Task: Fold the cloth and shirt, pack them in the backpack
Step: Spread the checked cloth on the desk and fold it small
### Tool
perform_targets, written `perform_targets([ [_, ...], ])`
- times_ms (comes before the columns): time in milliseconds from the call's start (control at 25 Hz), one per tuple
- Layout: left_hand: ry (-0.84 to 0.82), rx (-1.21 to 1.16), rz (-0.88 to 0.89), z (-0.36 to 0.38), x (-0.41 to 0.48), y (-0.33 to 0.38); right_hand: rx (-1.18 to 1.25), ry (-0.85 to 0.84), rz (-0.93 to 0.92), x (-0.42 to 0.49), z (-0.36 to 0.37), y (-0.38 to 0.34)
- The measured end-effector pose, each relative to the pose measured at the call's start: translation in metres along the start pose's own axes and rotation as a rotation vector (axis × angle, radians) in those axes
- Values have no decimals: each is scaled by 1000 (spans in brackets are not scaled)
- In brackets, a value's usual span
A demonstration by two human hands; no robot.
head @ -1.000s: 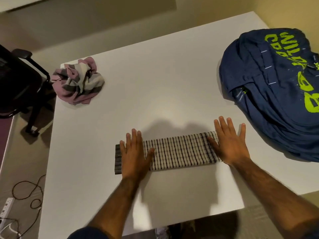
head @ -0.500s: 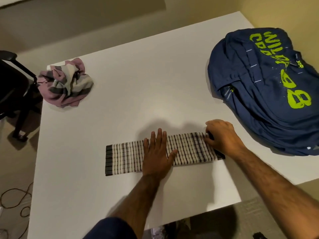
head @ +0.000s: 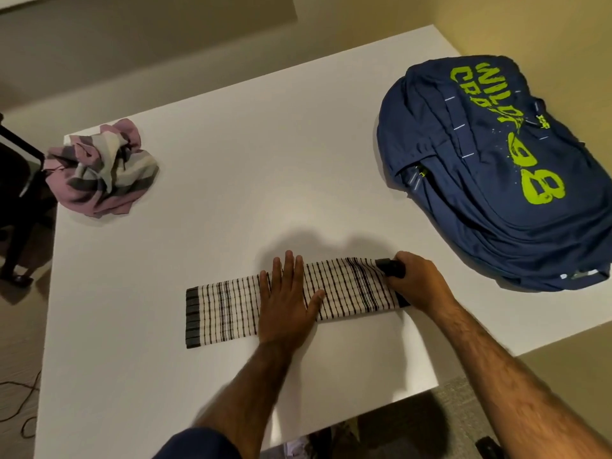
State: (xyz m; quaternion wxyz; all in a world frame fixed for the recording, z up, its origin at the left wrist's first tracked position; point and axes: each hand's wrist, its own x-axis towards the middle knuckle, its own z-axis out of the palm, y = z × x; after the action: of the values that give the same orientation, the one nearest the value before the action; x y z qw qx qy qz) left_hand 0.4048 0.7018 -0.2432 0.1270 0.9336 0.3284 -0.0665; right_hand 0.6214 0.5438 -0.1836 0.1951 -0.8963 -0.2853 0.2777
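Observation:
A white cloth with dark stripes (head: 228, 313) lies folded into a long narrow strip near the table's front edge. My left hand (head: 288, 299) presses flat on the strip's middle, fingers apart. My right hand (head: 414, 279) grips the strip's right end, lifting its dark border slightly. A crumpled pink, grey and cream striped shirt (head: 99, 167) sits at the table's far left corner. A navy backpack with lime green lettering (head: 496, 167) lies on the right side of the table, zipped as far as I can see.
The white table (head: 248, 160) ends close to me and at the right, just behind the backpack. A black chair (head: 16, 180) stands off the left edge. Cables (head: 20, 402) lie on the floor at lower left.
My left hand slid from the cloth's left end to its middle. My right hand went from lying flat to gripping the right end and has begun lifting it.

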Motion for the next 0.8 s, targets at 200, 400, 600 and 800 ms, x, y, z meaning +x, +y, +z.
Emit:
perform_targets([
  [200,-37,-31,15,-16,-1,-9,272,200,45,-18,8,-10],
  [400,43,32,-89,-49,-46,-116,271,214,27,-14,0,-45],
  [600,-22,16,-87,-39,-91,-206,181,217,-11,-19,12,-111],
  [800,-106,45,4,-33,-91,-229,198,215,-29,-56,57,-195],
])
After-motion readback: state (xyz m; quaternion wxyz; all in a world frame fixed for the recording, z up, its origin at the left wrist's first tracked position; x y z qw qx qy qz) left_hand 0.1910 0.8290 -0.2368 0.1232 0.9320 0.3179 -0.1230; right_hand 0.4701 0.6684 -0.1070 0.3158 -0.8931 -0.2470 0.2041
